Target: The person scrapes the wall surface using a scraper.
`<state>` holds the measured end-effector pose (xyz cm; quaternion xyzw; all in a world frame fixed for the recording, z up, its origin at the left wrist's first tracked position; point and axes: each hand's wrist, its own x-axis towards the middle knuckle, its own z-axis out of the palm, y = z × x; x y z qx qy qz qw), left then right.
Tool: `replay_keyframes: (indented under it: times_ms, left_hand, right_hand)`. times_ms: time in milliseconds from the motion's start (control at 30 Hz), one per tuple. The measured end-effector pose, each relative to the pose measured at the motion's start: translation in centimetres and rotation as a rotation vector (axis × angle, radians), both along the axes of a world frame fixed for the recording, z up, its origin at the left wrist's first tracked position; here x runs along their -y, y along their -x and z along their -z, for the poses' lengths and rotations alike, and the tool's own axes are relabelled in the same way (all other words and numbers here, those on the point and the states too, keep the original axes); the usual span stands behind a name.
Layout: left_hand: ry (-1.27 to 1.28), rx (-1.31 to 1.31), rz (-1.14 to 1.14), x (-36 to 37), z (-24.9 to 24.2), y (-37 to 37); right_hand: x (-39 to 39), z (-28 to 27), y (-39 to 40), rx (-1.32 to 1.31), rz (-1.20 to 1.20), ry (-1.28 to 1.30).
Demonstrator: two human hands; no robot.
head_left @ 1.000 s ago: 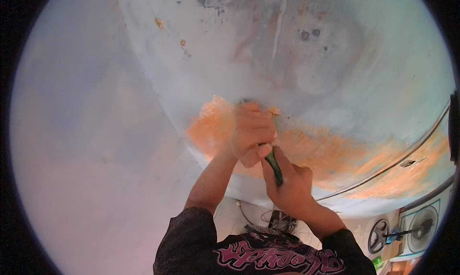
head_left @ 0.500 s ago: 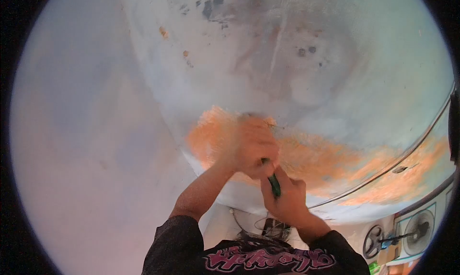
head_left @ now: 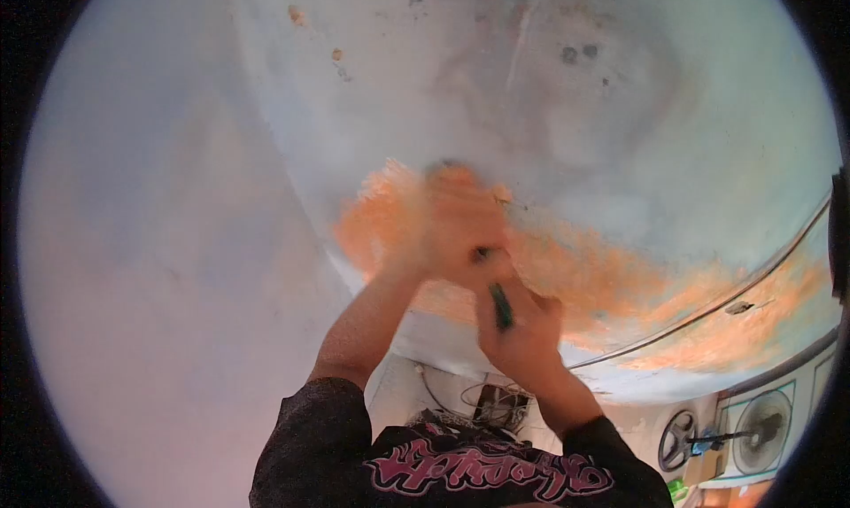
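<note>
My right hand is wrapped round the green handle of a tool. Ahead of it, my left hand presses over the tool's front part, its fingers closed and blurred by motion. A dark bit of the tool's head shows past the left fingers; its kind I cannot make out. Both hands work against an orange patch on a large pale, curved surface. The orange reaches to both sides of the hands.
A dark strip runs along the curved surface at right, with a small dark hole nearby. Below are tangled cables, a dark wheel and a fan. A plain pale wall fills the left.
My hands and the tool have moved up slightly in the view, and the surface has shifted a little with the camera. The grip on the green-handled tool is the same.
</note>
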<state>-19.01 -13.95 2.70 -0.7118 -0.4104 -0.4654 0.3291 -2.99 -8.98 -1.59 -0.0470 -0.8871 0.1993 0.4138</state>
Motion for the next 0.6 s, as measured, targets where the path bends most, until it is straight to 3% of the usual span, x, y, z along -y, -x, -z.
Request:
replay_keyframes:
  times_ms: [67,133,267,367,533,600]
  left_hand:
    - [-0.015,-0.037,-0.043,1.1,-1.1,0.5]
    - [-0.038,-0.007,0.064,0.2,0.0,-0.4]
    - [0.020,0.039,0.089,-0.9,2.1,-1.0]
    - [-0.043,-0.050,-0.034,2.2,0.1,1.1]
    - [0.035,-0.043,0.058,-5.4,4.5,-3.5]
    - [0.029,-0.029,-0.025,-2.4,2.6,-1.8]
  right_hand:
    - [1.0,-1.0,0.1,-0.060,-0.030,-0.021]
    - [0.7,-0.5,-1.8,0.066,-0.057,0.027]
    - [0.1,1.9,-1.8,-0.020,0.004,0.054]
    - [2.1,0.2,1.2,0.011,-0.020,0.004]
    - [-4.0,4.5,-3.6,-0.006,0.042,0.075]
    - [-2.1,3.7,-2.4,-0.028,0.061,0.067]
